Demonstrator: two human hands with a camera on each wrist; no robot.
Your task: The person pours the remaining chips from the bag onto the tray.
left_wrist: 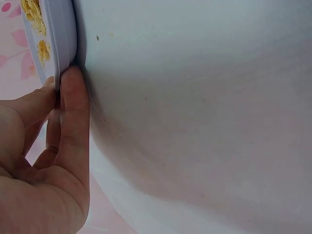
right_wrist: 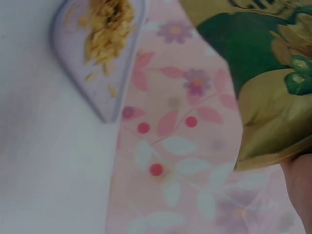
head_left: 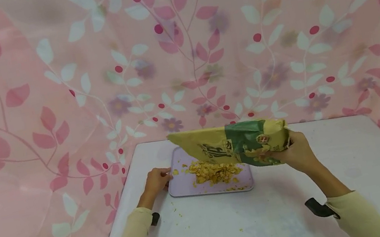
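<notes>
A purple rectangular tray (head_left: 208, 192) lies on the table with a heap of broken yellow chips (head_left: 214, 172) on it. My left hand (head_left: 157, 181) pinches the tray's left edge. In the left wrist view, the thumb and fingers (left_wrist: 74, 114) are on either side of the rim. My right hand (head_left: 298, 153) grips one end of a yellow and green chip bag (head_left: 236, 144), held sideways above the tray's right part. The bag's far end points left over the chips and hides some of the tray. In the right wrist view, only part of the right hand (right_wrist: 300, 190) shows.
A white cloth covers the table (head_left: 209, 232), with small crumbs scattered in front of the tray. A pink floral curtain (head_left: 179, 53) hangs behind and at the sides. Dark straps (head_left: 320, 209) sit at both wrists.
</notes>
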